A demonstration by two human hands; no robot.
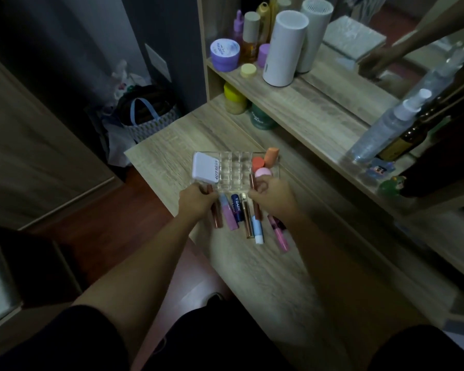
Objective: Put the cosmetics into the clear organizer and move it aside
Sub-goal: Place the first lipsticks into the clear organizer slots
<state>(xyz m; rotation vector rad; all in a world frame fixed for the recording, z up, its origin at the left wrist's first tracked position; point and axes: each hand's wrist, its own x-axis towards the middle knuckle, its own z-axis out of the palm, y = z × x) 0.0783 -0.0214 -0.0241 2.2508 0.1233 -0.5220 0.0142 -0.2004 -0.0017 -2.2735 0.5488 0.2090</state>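
Left hand [197,200]: closed around a rose-gold tube [217,216], which sticks out toward the person.
Right hand [269,194]: pinching a slim brown tube [253,183], tip up over the near edge of the organizer.
Clear organizer [233,170]: on the desk [252,269] just beyond both hands; stiff, light plastic, likely slippery, so best held by two opposite walls.
White compact [206,167]: leaning in the section beyond the left hand.
Sponges [264,163]: soft, in the section beyond the right hand.
Loose tubes [245,218]: between and just below the hands; light, smooth, prone to roll, so pinch mid-barrel.
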